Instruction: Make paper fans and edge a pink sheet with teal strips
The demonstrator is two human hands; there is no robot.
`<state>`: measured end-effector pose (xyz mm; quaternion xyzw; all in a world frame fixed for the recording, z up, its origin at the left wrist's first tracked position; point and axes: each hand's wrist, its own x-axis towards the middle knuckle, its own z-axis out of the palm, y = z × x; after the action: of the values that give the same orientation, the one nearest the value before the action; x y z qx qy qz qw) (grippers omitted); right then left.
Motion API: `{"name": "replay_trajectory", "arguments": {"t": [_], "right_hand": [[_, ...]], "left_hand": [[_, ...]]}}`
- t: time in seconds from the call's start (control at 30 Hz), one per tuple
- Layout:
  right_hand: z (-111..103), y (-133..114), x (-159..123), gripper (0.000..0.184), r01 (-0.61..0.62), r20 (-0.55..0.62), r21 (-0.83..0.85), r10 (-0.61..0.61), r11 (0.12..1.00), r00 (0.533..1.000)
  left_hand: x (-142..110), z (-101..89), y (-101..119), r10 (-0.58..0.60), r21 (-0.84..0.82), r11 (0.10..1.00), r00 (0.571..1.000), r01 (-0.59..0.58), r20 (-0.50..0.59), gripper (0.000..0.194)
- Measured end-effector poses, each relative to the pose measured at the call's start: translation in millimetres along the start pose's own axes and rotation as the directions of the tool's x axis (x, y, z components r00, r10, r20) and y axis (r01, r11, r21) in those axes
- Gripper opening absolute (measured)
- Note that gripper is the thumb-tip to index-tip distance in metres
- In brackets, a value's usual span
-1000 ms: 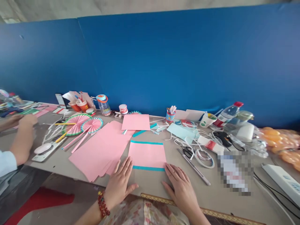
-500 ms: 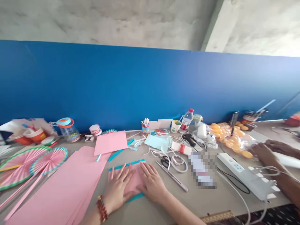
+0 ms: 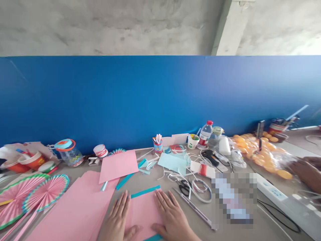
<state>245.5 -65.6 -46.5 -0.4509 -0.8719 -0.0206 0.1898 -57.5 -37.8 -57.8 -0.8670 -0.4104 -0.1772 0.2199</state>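
Note:
A pink sheet of paper with blue strips along its far and near edges lies flat on the table in front of me. My left hand rests at its left edge, fingers stretched forward. Over the sheet's right side lies my right hand, flat, with its fingers extended. Both thumbs point inward across the paper. Just right of my right hand are a slim pale pen-like tool and black-handled scissors. To the left spreads a stack of larger pink sheets.
Pink folded paper fans lie at the far left. White cords, a water bottle and a paper cup stand behind. A power strip sits on the right, near another person's hand and bagged orange balls.
My left hand has slid left off the paper's middle to its left edge, fingers closer together. My right hand stays on the right side. The view has shifted, putting the sheet lower.

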Motion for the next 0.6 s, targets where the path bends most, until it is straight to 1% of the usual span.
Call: {"name": "replay_trajectory", "arguments": {"t": [0.13,0.23,0.27,0.33,0.37,0.43,0.47,0.53,0.6], "right_hand": [[11.9,6.4,0.5,0.096,0.038,-0.082,-0.061,-0.043,0.997,0.996],[18.3,10.7,-0.2,0.094,0.043,-0.117,-0.085,-0.053,0.995,0.992],[19.1,11.5,-0.4,0.093,0.046,-0.12,-0.086,-0.056,0.995,0.991],[18.1,11.9,-0.2,0.093,0.053,-0.124,-0.078,-0.063,0.996,0.99],[16.6,11.4,0.1,0.093,0.053,-0.126,-0.074,-0.062,0.996,0.99],[11.9,9.0,0.7,0.093,0.047,-0.126,-0.072,-0.055,0.996,0.991],[9.1,7.4,1.0,0.093,0.039,-0.123,-0.075,-0.048,0.996,0.991],[3.6,4.1,1.5,0.092,0.018,-0.108,-0.08,-0.026,0.997,0.994],[-0.8,1.3,1.5,0.092,0.004,-0.081,-0.073,-0.01,0.997,0.997]], "left_hand": [[-9.0,-0.7,2.4,-0.025,-0.003,1.0,1.0,0.025,0.004,0.1],[-6.8,-8.3,-5.0,-0.051,0.011,0.999,0.996,0.05,0.069,0.088],[-1.6,-12.0,-12.0,-0.065,0.015,0.998,0.993,0.064,0.097,0.081],[16.0,-19.5,-34.0,-0.119,0.015,0.993,0.983,0.118,0.143,0.062],[27.6,-22.3,-48.1,-0.125,0.006,0.992,0.978,0.126,0.166,0.058],[52.5,-23.7,-77.6,-0.158,0.006,0.987,0.968,0.16,0.196,0.058],[64.1,-21.6,-90.8,-0.178,0.01,0.984,0.965,0.179,0.195,0.058],[82.3,-12.0,-110.1,-0.147,-0.024,0.987,0.965,0.156,0.218,0.059],[93.3,1.1,-118.7,-0.114,-0.089,0.987,0.974,0.133,0.197,0.059]]}}
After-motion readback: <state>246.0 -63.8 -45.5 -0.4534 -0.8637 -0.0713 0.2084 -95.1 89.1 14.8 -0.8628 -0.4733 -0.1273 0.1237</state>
